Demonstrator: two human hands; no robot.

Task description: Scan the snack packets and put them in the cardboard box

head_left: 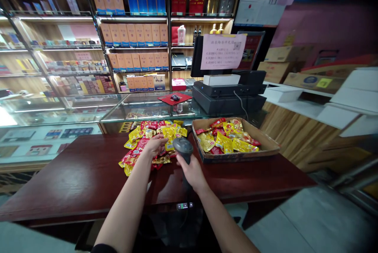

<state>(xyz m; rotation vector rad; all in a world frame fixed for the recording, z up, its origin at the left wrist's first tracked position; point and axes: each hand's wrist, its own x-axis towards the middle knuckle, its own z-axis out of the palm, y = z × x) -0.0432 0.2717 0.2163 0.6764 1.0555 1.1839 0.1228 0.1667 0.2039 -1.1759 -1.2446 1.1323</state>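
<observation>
My right hand [193, 172] is wrapped round the handle of a dark grey barcode scanner [183, 146], its head tilted toward the packets. Just left of it, my left hand [156, 146] has its fingers closed at the edge of a yellow snack packet [169, 143] with a white barcode patch facing me. Beneath and around that hand spreads a heap of red and yellow snack packets [138, 148] on the dark red table [85, 166]. To the right of the scanner, a shallow cardboard box [236, 157] holds several more such packets.
Behind the table stands a glass counter [141, 105] with a mouse [175, 97] on a red pad. A monitor [198, 56] with a pink notice sits above a black cash drawer [227, 99]. Shelves of boxed goods line the back; cartons [274, 69] are at right.
</observation>
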